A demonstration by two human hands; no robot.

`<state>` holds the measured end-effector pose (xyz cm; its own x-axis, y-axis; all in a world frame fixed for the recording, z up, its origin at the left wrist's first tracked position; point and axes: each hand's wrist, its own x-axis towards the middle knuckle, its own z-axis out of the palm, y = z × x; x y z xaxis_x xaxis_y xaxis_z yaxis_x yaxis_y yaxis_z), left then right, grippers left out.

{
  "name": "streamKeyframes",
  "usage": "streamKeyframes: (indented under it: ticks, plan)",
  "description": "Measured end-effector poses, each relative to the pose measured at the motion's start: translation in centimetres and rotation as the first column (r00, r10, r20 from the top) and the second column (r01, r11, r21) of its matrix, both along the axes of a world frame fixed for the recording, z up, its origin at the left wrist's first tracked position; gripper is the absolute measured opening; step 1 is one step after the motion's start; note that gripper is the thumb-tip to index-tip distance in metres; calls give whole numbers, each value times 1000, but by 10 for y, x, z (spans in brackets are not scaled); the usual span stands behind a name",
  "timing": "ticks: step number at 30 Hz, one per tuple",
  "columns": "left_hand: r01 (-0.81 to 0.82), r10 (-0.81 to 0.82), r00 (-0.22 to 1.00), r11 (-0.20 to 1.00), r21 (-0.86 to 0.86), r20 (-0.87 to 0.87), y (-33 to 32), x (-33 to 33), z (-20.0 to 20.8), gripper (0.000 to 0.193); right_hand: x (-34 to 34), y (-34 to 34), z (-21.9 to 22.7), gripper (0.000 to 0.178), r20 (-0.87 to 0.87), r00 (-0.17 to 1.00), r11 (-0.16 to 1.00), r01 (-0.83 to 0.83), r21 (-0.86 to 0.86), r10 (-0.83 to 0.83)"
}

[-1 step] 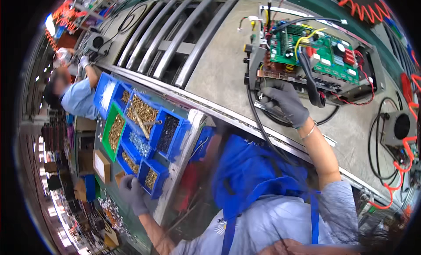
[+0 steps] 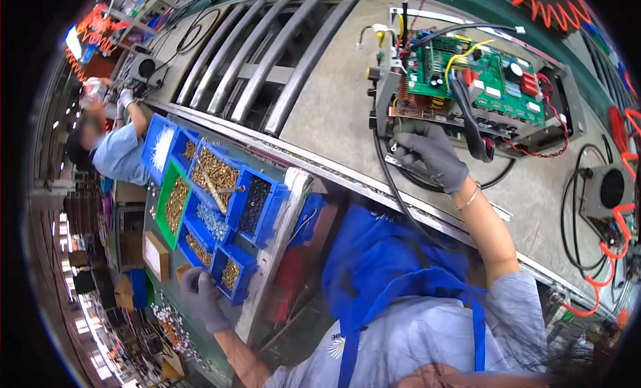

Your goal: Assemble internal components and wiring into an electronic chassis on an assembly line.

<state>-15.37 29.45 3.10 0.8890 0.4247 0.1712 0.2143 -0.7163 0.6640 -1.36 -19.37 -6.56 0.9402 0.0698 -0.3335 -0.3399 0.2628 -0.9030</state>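
Fingers (image 2: 427, 148) of right hand (image 2: 433, 154) curl on metal chassis (image 2: 394, 121) edge — rigid, heavy; grip frame, not fragile circuit board (image 2: 481, 74). Left hand (image 2: 200, 296) — half-curled, contents indiscernible — beside blue bin (image 2: 234, 274).

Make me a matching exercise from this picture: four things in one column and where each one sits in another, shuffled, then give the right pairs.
Things:
1. left hand
2. right hand
3. green bin
4. co-worker

Places:
A. among the blue bins
B. on the near edge of the circuit board unit
C. far left, at the conveyor
D. at the nearest small blue bin

Pairs: 1-D, 2-B, 3-A, 4-C
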Motion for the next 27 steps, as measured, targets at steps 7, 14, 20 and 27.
streamKeyframes:
  ticks: [7,14,20,27]
  plan:
    - [315,-321,941,724,-614,104,-209,83,-46,17,-4,-6,-3,14,-24,1000,999,-7,52,8]
    - [294,-549,835,496,-817,-32,-318,142,-101,16,0,5,-7,13,66,996,996,58,-67,-54]
    - [286,-562,827,391,-874,20,-320,149,-119,17,3,3,-15,17,4,997,991,79,-109,-79]
    - [249,-560,828,411,-877,-27,-311,151,-115,18,7,9,-17,14,26,995,990,95,-105,-93]
